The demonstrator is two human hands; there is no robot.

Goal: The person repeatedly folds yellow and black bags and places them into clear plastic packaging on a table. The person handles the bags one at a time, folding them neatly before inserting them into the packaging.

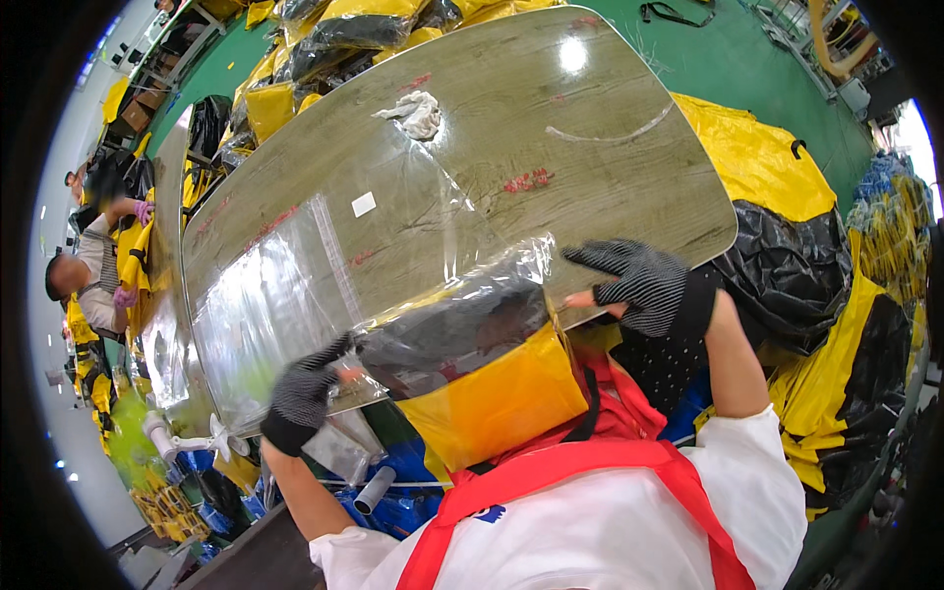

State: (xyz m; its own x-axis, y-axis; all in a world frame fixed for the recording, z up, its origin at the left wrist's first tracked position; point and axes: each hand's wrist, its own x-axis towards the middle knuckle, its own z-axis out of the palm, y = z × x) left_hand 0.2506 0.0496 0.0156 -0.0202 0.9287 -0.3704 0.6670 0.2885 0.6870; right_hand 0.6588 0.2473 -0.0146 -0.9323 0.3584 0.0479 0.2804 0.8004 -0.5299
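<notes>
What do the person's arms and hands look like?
The left hand and right hand wear dark gloves with thin grey stripes and black cuffs. A bare fingertip pokes out. The forearms are bare below short white sleeves.

yellow-and-black package, striped dark gloves, red apron, green floor

Between the hands, a package is at the table.
</notes>
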